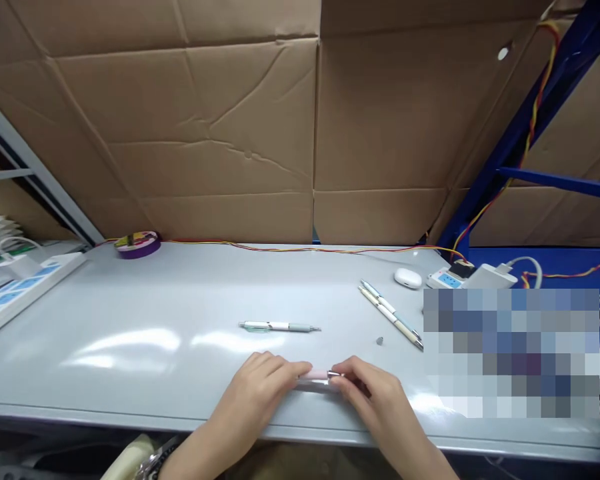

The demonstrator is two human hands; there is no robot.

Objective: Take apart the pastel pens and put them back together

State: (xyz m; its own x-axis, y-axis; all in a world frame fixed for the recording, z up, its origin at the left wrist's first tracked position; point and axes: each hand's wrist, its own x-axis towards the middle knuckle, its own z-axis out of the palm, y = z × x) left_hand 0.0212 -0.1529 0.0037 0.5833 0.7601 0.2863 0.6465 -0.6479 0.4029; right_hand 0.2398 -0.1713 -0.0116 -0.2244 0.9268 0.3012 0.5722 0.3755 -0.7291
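A pink pen (pixel 314 375) lies level between my two hands, just above the tabletop near the front edge. My left hand (pixel 260 390) is closed around its left part, which the fingers hide. At the silver tip end, my right hand (pixel 373 393) pinches the pen between thumb and fingertips. Beyond them rests a white and grey-green pen (pixel 279 327), lying crosswise. To the right, a cream pen (pixel 393 316) and a light blue pen (pixel 387 305) lie side by side at a slant. A small grey cone-shaped piece (pixel 379 341) sits near them.
A white earbud case (pixel 408 278) stands at the back right, near a power strip (pixel 445 279) and a white charger (pixel 489 283). At back left is a purple tape roll (pixel 138 245), with another power strip (pixel 30 293) beside it. Cardboard (pixel 205 133) walls the back. Part of the right side is pixelated.
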